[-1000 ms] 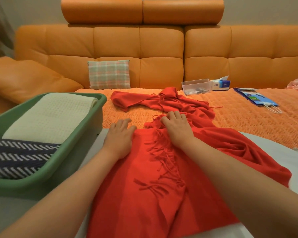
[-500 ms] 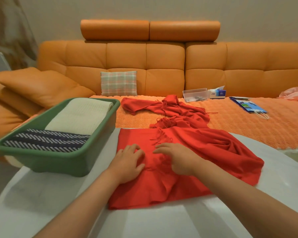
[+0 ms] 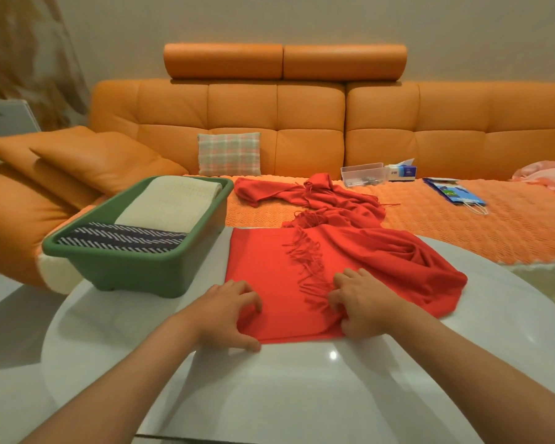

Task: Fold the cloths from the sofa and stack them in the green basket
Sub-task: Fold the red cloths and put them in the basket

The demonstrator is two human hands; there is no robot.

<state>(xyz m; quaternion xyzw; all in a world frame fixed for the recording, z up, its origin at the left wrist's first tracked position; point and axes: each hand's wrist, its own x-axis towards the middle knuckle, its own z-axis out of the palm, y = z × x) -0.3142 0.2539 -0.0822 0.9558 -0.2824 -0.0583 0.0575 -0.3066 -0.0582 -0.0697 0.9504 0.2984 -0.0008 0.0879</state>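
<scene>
Two hands curled: left hand point(image 3: 228, 312), right hand point(image 3: 362, 302) pinching near hem of red scarf point(image 3: 263, 261) | spread toward far edge of table point(image 3: 302, 395), tail trailing over it onto sofa point(image 3: 302, 123) | likely soft, light, limp, slippery; grip hem corners, clear of fringe point(image 3: 305, 261)

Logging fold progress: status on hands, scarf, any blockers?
Both gripping: left hand, right hand, on near edge of red scarf on table. Far end trails onto sofa. Green basket holds cream cloth, striped cloth. Nothing blocking.
</scene>
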